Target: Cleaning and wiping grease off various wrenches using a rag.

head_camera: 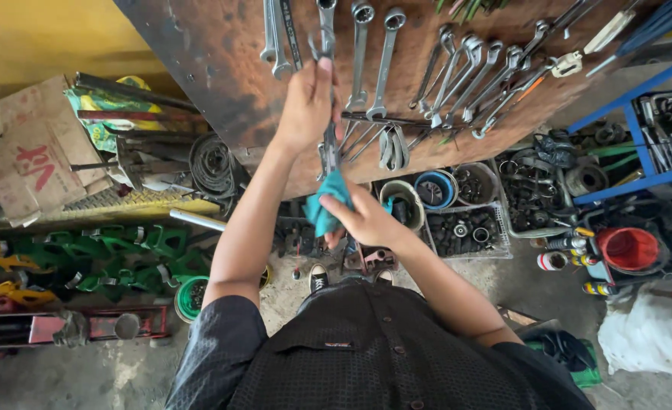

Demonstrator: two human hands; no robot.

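My left hand (305, 106) is raised and closed around the upper part of a long metal wrench (330, 148) that stands upright in front of a rusty brown board (214, 61). My right hand (366, 220) grips a teal cloth (324, 205) wrapped around the wrench's lower end. Many other wrenches (381, 68) hang in a row on the board above and to the right of my hands.
Bowls and a crate of nuts and small parts (465, 228) sit below the board. Green clamps (123, 258) and a red jack (70, 326) lie at left, a cardboard box (28, 152) behind them. A blue rack (640, 129) and red funnel (628, 247) stand at right.
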